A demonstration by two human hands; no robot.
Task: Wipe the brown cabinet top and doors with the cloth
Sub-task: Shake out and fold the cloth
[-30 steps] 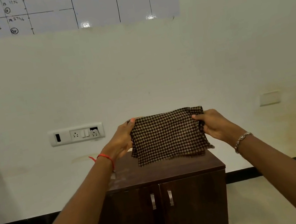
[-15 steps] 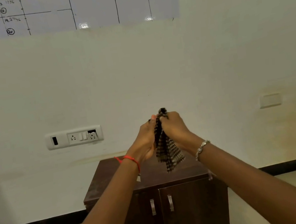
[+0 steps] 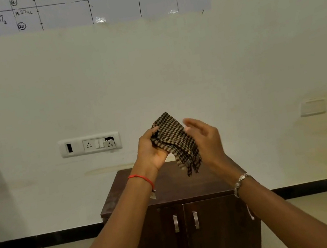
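Right hand (image 3: pixel 205 138) newly off — cloth (image 3: pixel 174 141) left-gripped

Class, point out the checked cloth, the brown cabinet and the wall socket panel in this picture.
checked cloth (image 3: pixel 174 141), head view, its patterned middle.
brown cabinet (image 3: pixel 189 186), head view, bare top surface.
wall socket panel (image 3: pixel 90 144), head view, its centre.

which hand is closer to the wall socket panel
Left. The left hand, gripping the checked cloth, sits just right of the socket panel; the open right hand is farther right, beyond the cloth.
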